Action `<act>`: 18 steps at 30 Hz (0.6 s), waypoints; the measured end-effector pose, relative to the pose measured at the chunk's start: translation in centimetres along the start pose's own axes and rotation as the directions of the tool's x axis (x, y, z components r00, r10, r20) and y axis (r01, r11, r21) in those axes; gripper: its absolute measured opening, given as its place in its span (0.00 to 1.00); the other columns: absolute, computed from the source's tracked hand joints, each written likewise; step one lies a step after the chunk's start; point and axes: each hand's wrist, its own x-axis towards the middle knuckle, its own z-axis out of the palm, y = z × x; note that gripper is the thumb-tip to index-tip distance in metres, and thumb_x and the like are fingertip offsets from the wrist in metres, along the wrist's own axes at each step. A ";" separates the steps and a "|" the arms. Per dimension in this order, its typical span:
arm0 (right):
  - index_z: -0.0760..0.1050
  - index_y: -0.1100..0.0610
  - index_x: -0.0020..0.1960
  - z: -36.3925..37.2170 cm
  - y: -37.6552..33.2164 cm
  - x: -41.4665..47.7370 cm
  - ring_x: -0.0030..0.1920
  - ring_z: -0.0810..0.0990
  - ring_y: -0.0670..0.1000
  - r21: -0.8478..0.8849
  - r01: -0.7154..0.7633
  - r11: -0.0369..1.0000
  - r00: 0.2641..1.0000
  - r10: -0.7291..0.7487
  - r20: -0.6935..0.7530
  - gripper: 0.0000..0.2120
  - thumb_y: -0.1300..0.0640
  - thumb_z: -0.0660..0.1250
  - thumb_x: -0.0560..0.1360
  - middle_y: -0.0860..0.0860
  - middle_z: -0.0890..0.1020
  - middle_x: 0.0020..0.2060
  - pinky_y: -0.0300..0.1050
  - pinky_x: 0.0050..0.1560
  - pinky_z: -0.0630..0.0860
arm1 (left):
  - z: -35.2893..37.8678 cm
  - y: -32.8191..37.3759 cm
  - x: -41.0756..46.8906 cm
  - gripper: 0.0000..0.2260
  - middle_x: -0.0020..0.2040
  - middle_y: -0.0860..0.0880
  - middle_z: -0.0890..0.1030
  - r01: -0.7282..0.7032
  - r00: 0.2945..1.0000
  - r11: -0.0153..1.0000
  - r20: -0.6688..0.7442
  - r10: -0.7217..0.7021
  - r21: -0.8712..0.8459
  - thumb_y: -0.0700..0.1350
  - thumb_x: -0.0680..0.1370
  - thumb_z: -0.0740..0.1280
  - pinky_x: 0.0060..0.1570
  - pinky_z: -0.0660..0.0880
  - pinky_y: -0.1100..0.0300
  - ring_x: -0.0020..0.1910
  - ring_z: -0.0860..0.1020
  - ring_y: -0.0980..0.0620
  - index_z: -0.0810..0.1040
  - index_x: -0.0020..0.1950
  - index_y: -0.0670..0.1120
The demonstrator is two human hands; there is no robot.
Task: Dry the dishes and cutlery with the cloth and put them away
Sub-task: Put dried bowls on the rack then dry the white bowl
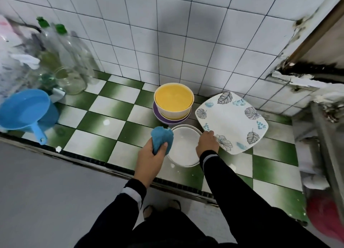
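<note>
My left hand (149, 154) grips a bunched blue cloth (161, 139) at the left rim of a white bowl (183, 147) on the green-and-white tiled counter. My right hand (207, 141) lies on the bowl's right rim, its fingers curled over the edge and touching the corner of a square white plate (232, 121) with leaf prints. That plate lies flat to the right. Behind the bowl stands a yellow-lined bowl (174, 100) stacked on a purple plate (163, 117).
A blue plastic scoop (26, 111) sits at the left edge, with glass bottles and jars (67, 61) behind it. White wall tiles (167, 33) back the counter. A metal frame (325, 136) and something red (325, 216) stand at the right. The counter's front edge (93, 160) runs diagonally.
</note>
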 end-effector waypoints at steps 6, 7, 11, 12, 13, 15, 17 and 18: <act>0.62 0.64 0.72 -1.6 -0.2 0.2 0.64 0.76 0.61 0.176 -0.025 0.984 0.999 0.017 0.048 0.27 0.57 0.67 0.77 0.60 0.69 0.67 0.51 0.61 0.75 | 1.3 0.4 1.0 0.09 0.48 0.60 0.80 -0.024 1.000 0.999 -0.018 0.023 -0.024 0.41 0.80 0.67 0.41 0.71 0.78 0.43 0.77 0.72 0.76 0.57 0.53; 0.61 0.64 0.72 -1.9 0.0 0.3 0.65 0.76 0.62 0.196 -0.011 0.981 0.999 0.003 0.044 0.27 0.58 0.66 0.78 0.60 0.70 0.67 0.52 0.61 0.74 | 1.6 0.2 1.2 0.09 0.49 0.58 0.80 -0.026 0.999 0.999 -0.024 0.025 -0.034 0.42 0.80 0.67 0.42 0.72 0.76 0.45 0.78 0.69 0.76 0.58 0.53; 0.55 0.65 0.75 -2.1 0.1 0.1 0.64 0.76 0.64 0.235 0.083 0.969 0.997 -0.083 -0.011 0.27 0.62 0.59 0.79 0.61 0.74 0.66 0.53 0.62 0.72 | 2.2 -0.4 1.9 0.09 0.49 0.54 0.81 -0.034 0.998 0.998 -0.048 0.032 -0.046 0.43 0.79 0.68 0.47 0.73 0.64 0.48 0.78 0.60 0.76 0.58 0.53; 0.53 0.65 0.76 -1.9 0.2 -0.2 0.64 0.76 0.64 0.236 0.101 0.967 0.995 -0.101 -0.011 0.27 0.62 0.58 0.80 0.62 0.75 0.65 0.54 0.62 0.72 | 2.4 -0.5 1.8 0.09 0.49 0.55 0.80 -0.036 0.999 0.998 -0.042 0.034 -0.045 0.43 0.79 0.68 0.47 0.73 0.64 0.47 0.77 0.62 0.76 0.58 0.53; 0.52 0.66 0.76 -1.7 0.2 -0.4 0.63 0.76 0.64 0.231 0.120 0.965 0.993 -0.120 -0.016 0.27 0.62 0.58 0.80 0.63 0.76 0.64 0.54 0.63 0.72 | 2.5 -0.5 1.7 0.09 0.49 0.56 0.80 -0.039 0.999 0.998 -0.034 0.038 -0.042 0.44 0.80 0.68 0.46 0.73 0.65 0.47 0.77 0.64 0.75 0.58 0.53; 0.53 0.65 0.75 -1.4 0.2 -0.8 0.64 0.77 0.64 0.214 0.144 0.966 0.989 -0.139 -0.039 0.26 0.62 0.58 0.80 0.64 0.76 0.64 0.55 0.64 0.72 | 2.6 -0.7 1.5 0.09 0.49 0.56 0.80 -0.039 0.999 0.999 -0.016 0.038 -0.034 0.44 0.80 0.68 0.46 0.73 0.65 0.47 0.77 0.65 0.75 0.58 0.53; 0.58 0.64 0.72 -1.4 0.2 -1.2 0.63 0.77 0.63 0.247 0.147 0.958 0.989 -0.136 -0.062 0.23 0.62 0.60 0.79 0.63 0.77 0.63 0.55 0.63 0.73 | 2.6 -0.7 1.6 0.08 0.49 0.55 0.80 -0.039 0.999 0.999 -0.010 0.038 -0.031 0.44 0.79 0.68 0.47 0.73 0.62 0.47 0.77 0.63 0.76 0.57 0.53; 0.59 0.63 0.70 -1.4 0.2 -1.3 0.63 0.77 0.62 0.261 0.145 0.954 0.989 -0.132 -0.067 0.23 0.63 0.62 0.78 0.62 0.77 0.63 0.54 0.62 0.73 | 2.6 -0.7 1.6 0.08 0.48 0.54 0.80 -0.043 0.999 0.999 -0.006 0.042 -0.032 0.43 0.79 0.68 0.48 0.73 0.61 0.47 0.77 0.62 0.76 0.56 0.53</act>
